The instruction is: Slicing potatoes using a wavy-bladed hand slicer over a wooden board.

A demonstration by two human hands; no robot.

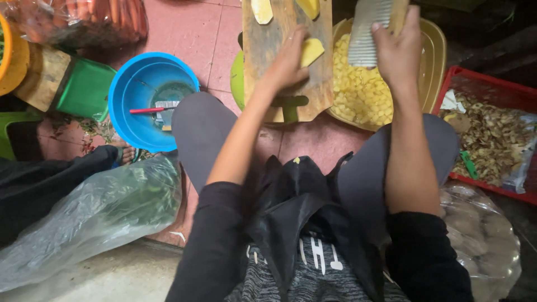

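1. A blue basin (146, 92) stands on the tiled floor (196, 33) at far left, with a small grater and red handle inside, well apart from the cutting.
2. The left hand (288, 61) presses a yellow potato piece (311, 51) flat on the wooden cutting board (263, 45), fingers curled over it. Best to keep fingertips tucked back from the blade.
3. The right hand (398, 47) is closed around a wavy cutter (366, 31), held over the yellow tub (433, 61) of cut pieces. A straight downward press should give even slices.
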